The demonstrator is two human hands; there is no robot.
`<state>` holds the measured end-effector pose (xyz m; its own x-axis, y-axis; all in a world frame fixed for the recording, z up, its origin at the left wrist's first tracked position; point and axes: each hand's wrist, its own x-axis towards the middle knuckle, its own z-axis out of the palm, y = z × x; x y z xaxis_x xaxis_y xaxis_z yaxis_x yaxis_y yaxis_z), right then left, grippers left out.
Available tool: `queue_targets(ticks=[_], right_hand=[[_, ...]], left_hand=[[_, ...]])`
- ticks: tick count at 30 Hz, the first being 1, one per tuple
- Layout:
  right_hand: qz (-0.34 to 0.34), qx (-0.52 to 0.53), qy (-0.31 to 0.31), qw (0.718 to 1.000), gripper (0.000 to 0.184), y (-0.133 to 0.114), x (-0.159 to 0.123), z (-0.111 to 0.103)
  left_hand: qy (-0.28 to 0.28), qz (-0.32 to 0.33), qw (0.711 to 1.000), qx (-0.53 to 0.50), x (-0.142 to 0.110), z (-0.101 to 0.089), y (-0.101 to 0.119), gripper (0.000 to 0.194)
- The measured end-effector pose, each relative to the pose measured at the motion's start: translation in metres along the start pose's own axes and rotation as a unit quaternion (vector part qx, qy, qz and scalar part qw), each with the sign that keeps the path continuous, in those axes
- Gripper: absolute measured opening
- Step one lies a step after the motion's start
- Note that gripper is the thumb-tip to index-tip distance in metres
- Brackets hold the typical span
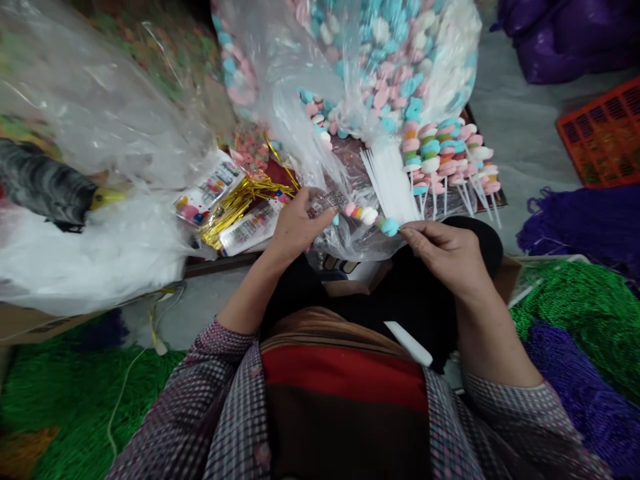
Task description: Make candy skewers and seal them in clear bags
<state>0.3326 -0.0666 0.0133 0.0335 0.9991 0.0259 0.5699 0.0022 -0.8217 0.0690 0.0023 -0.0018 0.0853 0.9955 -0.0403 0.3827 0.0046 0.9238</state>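
Observation:
My right hand (445, 253) pinches the end of a candy skewer (369, 215), strung with pink, orange, white and blue soft candies. The skewer points left, towards my left hand (300, 223). My left thumb and fingers are curved around the edge of a clear printed plastic bag (327, 202), by the skewer's far end. How firmly they grip it is hard to see. Beyond the skewer lies a bundle of white sticks (393, 173). To its right rest several finished candy skewers (445, 153) in a row, sticks towards me.
A large clear bag of loose candies (380, 73) stands at the back. Gold twist ties (233, 210) and printed bags (253, 227) lie left of my left hand. A dark patterned sleeve (47, 183) reaches in at far left. An orange crate (603, 133) stands at right.

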Motion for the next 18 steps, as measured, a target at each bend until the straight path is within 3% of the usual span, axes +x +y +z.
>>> queue_targets(ticks=[2, 8, 18], right_hand=[[-0.016, -0.029, -0.010, 0.999, 0.020, 0.004, -0.003, -0.003], [-0.052, -0.098, -0.042, 0.993, 0.022, 0.002, -0.001, 0.003], [-0.054, -0.132, -0.031, 0.989, 0.026, 0.001, 0.000, 0.018]], left_hand=[[-0.017, -0.009, 0.999, 0.027, 0.000, 0.002, 0.000, 0.017], [-0.046, -0.078, 0.996, 0.018, 0.002, 0.005, -0.011, 0.040], [-0.019, -0.098, 0.985, -0.141, 0.008, 0.011, -0.025, 0.044]])
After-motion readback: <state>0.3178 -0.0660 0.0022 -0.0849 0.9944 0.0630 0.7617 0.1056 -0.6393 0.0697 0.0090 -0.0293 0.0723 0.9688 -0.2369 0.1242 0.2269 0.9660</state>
